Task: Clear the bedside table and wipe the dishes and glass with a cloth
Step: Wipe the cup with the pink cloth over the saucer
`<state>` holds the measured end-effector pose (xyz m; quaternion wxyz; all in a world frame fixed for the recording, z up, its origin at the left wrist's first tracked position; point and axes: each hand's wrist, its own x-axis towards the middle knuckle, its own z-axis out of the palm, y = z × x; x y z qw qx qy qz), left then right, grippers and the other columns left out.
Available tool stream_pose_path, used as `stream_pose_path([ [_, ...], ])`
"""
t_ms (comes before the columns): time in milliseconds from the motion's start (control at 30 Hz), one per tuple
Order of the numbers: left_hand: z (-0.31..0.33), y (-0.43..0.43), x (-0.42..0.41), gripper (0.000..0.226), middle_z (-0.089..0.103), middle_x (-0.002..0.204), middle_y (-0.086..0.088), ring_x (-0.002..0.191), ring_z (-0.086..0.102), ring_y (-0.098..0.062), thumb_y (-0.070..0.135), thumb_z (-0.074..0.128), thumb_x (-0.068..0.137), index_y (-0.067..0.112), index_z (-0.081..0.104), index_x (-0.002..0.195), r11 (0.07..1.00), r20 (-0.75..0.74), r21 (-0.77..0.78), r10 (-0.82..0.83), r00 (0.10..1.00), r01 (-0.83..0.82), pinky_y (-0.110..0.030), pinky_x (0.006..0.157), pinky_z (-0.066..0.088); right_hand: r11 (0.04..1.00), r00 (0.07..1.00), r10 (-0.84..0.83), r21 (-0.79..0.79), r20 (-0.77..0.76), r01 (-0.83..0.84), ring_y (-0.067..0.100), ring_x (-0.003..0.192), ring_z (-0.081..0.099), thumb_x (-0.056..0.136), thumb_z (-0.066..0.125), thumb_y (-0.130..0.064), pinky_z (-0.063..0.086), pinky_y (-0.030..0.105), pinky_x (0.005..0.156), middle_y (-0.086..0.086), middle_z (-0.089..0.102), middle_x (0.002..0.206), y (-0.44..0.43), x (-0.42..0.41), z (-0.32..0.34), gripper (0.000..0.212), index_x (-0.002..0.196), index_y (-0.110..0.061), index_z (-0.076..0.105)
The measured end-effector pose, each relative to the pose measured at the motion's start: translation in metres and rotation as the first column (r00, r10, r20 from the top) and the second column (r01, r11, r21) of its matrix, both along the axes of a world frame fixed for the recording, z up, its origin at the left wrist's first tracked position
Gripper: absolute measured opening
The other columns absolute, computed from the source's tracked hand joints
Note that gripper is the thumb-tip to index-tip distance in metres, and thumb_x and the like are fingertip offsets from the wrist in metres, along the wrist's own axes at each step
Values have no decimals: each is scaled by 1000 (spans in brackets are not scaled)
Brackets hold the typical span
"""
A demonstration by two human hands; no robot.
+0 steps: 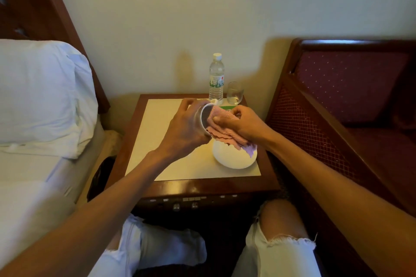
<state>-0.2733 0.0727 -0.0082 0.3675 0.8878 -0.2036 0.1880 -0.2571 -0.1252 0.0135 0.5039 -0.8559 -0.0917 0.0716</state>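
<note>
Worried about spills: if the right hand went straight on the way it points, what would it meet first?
The right hand would likely meet the inside of the cup, cloth first; the left hand holds it.

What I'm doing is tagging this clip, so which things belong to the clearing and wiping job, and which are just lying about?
Job in hand: cup held by the left hand, cloth in the right hand, plate, glass, bottle, table.

Lying about: pillow, bed, chair.
</note>
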Motion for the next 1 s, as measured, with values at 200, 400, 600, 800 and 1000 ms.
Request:
stream_pose_path([
  [200, 21, 8, -23, 92, 50, 136, 4, 121, 50, -11, 32, 95, 58, 25, 53, 139, 993, 29, 36, -116, 993, 115, -25, 94, 50, 956, 977, 115, -248, -178, -158, 25, 78, 70, 91, 60, -45, 56, 38, 75, 9, 73, 87, 10, -11, 29, 39, 99, -9, 70],
  [400, 45, 32, -26, 66, 63, 132, 5, 120, 61, -15, 8, 84, 74, 21, 61, 134, 848, -435, -457, -477, 764, 269, -25, 89, 55, 860, 990, 134, -503, 52, -90, 9, 57, 50, 93, 60, -36, 34, 22, 51, -6, 56, 63, 6, -27, 45, 30, 66, -24, 56],
  [600, 32, 19, -27, 66, 59, 138, -16, 121, 61, -37, 64, 46, 92, 16, 57, 136, 574, -603, -790, -658, 452, -218, -55, 97, 52, 729, 886, 341, -684, 315, -37, 23, 58, 53, 90, 59, -43, 40, 33, 55, 11, 67, 69, 16, -35, 54, 43, 74, -4, 68],
  [800, 36, -15, -42, 56, 71, 117, -15, 100, 70, -33, 58, 39, 99, 14, 68, 118, 509, -598, -800, -632, 493, -318, -52, 91, 53, 535, 725, 534, -838, 435, 108, 22, 63, 55, 91, 46, -57, 40, 28, 55, 0, 63, 78, 16, -36, 62, 43, 86, -17, 60],
  [1000, 68, -24, -31, 29, 70, 80, -13, 73, 65, -27, 30, 59, 85, 5, 73, 84, 418, -480, -842, -293, 827, -341, -37, 68, 52, 998, 1000, 6, 70, -9, -5, 16, 43, 53, 95, 51, -39, 42, 24, 48, 5, 57, 55, 41, -55, 44, 40, 63, -14, 57],
])
